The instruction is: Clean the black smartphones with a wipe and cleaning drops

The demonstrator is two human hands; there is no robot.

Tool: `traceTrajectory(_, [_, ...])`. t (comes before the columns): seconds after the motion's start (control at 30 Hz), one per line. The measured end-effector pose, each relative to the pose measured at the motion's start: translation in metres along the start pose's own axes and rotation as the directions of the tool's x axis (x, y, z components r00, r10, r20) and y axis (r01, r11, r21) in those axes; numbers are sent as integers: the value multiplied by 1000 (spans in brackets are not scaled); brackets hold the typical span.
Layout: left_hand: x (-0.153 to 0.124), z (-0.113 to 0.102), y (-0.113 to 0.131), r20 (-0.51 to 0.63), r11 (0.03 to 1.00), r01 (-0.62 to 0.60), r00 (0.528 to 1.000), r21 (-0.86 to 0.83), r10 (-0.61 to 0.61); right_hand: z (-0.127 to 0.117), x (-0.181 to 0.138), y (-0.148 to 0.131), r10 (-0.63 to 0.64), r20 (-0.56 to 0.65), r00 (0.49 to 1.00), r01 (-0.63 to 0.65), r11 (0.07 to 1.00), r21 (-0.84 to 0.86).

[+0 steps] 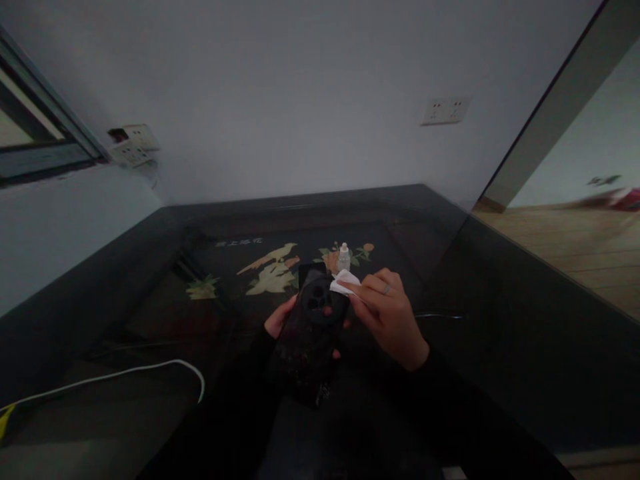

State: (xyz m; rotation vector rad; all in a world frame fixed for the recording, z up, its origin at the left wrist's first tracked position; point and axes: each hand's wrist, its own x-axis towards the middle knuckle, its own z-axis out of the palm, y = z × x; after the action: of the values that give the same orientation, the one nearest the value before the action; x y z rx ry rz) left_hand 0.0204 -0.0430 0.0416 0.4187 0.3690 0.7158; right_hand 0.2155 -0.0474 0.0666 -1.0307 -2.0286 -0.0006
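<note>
My left hand (278,321) grips a black phone (307,340) from below, its back and round camera module facing me. My right hand (387,313), with a ring on one finger, pinches a small white wipe (343,283) against the top right of the phone by the camera module. Both sleeves are dark. A small clear dropper bottle (344,257) stands upright on the table just beyond the phone.
The dark lacquered table (480,313) has a bird and flower inlay (273,270). A white cable (125,375) curves across its left front. A thin cable (440,315) lies right of my hand. Wall sockets (445,110) sit above; a doorway opens at right.
</note>
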Motion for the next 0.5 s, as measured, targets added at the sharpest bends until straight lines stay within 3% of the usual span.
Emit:
traceTrajectory(0.2, [4,-4,-10,76,996,87,993,5,-87,-7,8,5,-5,152,988,-12,993,113])
traceTrajectory(0.37, [0,-2,-7,63,998,52,997,-31,-50,-13,9,13,9,175,984,-38,986,163])
traceTrajectory(0.5, [-1,-1,-8,83,995,101,992,-3,-100,-9,10,9,-28,197,980,-4,987,159])
